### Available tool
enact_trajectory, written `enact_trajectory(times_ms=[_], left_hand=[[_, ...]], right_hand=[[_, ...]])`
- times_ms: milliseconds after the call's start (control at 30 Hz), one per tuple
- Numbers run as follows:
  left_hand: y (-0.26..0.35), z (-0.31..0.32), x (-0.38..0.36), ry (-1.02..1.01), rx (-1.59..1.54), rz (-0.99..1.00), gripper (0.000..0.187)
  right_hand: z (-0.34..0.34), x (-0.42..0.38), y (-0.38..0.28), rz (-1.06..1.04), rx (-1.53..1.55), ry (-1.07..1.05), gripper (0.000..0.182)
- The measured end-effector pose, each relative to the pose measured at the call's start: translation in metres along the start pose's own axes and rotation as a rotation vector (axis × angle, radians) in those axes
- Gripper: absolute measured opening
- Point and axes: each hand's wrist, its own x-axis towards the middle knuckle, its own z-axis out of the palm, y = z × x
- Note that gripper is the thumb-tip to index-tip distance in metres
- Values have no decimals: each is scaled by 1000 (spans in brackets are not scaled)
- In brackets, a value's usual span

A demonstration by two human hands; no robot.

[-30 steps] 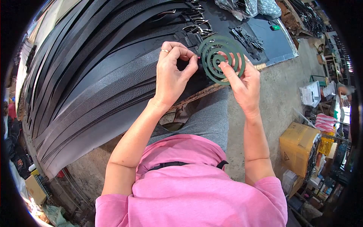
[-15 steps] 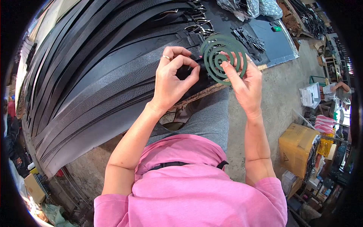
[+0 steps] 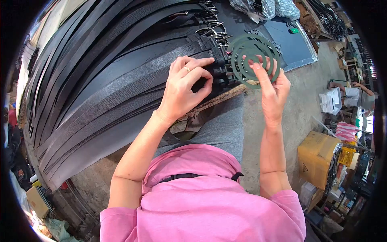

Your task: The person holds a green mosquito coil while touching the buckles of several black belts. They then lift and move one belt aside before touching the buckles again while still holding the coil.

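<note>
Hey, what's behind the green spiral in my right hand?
Through the gaps in the green spiral, fingers of your right hand show. Beyond is dark tabletop, with black pieces peeking past the upper edge. Whatever the rings and hand cover there can't be seen.

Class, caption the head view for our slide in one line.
Right hand holding a green mosquito coil, left hand poised beside it, near black buckled belts.

We saw one sign, a dark triangle outline (image 3: 304,166), printed on the side of the brown cardboard box (image 3: 319,151) at the right; the mark inside it was too small for us to make out. We could read no words, brands or numbers anywhere.
</note>
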Motion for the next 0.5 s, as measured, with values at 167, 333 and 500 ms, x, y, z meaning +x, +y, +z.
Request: enact_trajectory(times_ms=[167, 333, 500], left_hand=[[-4, -4, 3, -59, 101, 129, 19], [0, -14, 13, -104, 102, 173, 20], [15, -24, 31, -221, 130, 141, 20]], right_hand=[[-5, -2, 0, 7, 49, 34, 18], [-20, -3, -2, 169, -4, 51, 17], [-94, -4, -5, 40, 98, 389, 21]])
